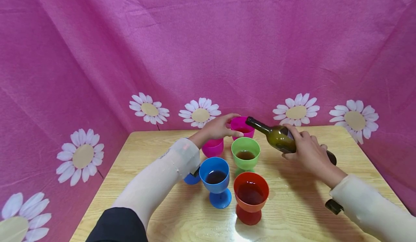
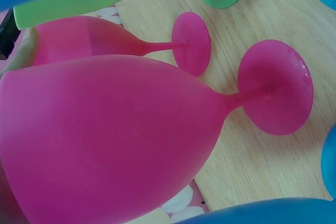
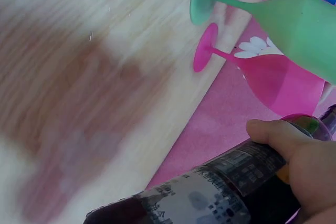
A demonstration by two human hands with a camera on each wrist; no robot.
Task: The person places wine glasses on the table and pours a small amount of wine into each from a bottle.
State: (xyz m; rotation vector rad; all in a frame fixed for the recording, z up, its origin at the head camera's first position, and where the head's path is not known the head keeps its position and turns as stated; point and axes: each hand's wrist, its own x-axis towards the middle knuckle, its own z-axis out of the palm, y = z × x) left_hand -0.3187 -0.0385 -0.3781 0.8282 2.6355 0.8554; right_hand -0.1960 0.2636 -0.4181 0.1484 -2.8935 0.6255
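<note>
At the back of the table, my left hand (image 1: 218,126) holds a magenta goblet (image 1: 249,135) near its rim, thumb in front and fingers behind. That goblet has some dark red liquid inside. My right hand (image 1: 307,153) grips a dark green wine bottle (image 1: 279,139) round its body. The bottle is tilted, its neck pointing left and its mouth over the goblet's rim. In the right wrist view the bottle's label (image 3: 197,203) shows below the thumb. A second magenta goblet (image 2: 121,129) stands just below my left wrist, large in the left wrist view.
A green goblet (image 1: 246,165), a blue goblet (image 1: 215,188) and an orange-red goblet (image 1: 251,206), each with dark liquid, stand nearer on the wooden table (image 1: 292,206). Another blue goblet (image 1: 191,179) is mostly hidden by my left forearm. A pink flowered cloth (image 1: 208,54) hangs behind.
</note>
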